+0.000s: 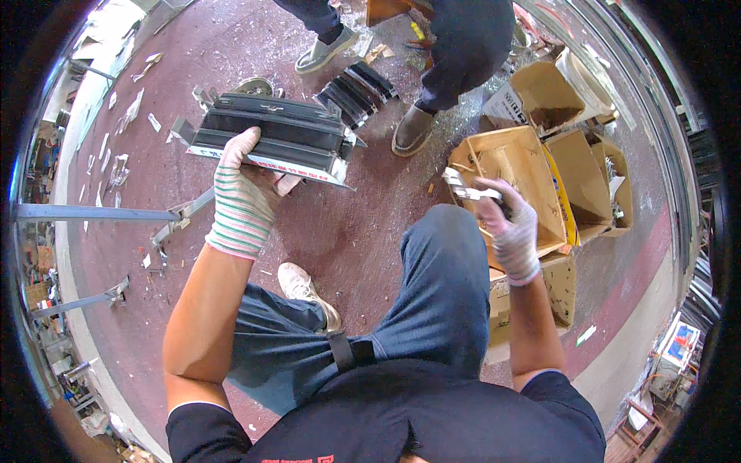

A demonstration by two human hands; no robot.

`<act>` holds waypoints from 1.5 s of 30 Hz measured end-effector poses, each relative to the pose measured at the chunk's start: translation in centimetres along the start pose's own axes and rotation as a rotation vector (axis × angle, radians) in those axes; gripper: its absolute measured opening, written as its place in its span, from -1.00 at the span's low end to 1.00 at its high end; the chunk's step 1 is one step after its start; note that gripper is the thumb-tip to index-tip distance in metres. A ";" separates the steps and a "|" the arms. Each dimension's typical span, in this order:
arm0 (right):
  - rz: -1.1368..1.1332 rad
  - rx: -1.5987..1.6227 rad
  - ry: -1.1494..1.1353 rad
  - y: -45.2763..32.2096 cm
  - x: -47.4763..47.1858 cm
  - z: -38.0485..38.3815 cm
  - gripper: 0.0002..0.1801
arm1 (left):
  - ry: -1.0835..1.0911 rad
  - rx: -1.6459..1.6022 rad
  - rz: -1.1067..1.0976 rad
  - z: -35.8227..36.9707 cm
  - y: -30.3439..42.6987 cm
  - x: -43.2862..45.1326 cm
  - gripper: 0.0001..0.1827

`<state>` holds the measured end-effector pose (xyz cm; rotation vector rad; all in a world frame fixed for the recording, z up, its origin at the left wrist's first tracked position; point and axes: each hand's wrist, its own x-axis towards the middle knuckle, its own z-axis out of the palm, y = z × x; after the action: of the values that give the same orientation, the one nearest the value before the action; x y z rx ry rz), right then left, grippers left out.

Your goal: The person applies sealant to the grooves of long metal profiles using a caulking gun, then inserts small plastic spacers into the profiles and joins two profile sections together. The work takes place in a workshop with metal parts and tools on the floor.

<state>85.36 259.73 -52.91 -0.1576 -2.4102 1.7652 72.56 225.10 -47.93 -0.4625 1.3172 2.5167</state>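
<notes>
Gloved in striped knit, my left hand (246, 191) grips a dark metal profile section (278, 124) by its near edge, thumb on top. White film with red writing runs along that edge, and a bright metal corner piece (184, 130) juts from its left end. My right hand (509, 223), also gloved, holds small silvery metal pieces (472, 188) between thumb and fingers. Below and beyond these pieces lies an open wooden box (515, 156); I cannot tell exactly what rests inside it.
More dark profile sections (356, 92) lie on the red floor near another person's shoe (414, 130). Cardboard boxes (579, 171) and a white bucket (584, 87) crowd the right. Metal stand legs (98, 213) reach in from the left, and scraps (130, 113) litter the floor.
</notes>
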 end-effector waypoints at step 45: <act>-0.397 0.100 -0.291 0.9 7.0 4.0 -0.68 | 0.088 0.161 0.100 -5.8 0.6 -3.5 -0.46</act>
<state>77.73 257.44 -54.53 0.5854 -2.3101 1.8078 76.44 219.62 -49.21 -0.4886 1.5994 2.4681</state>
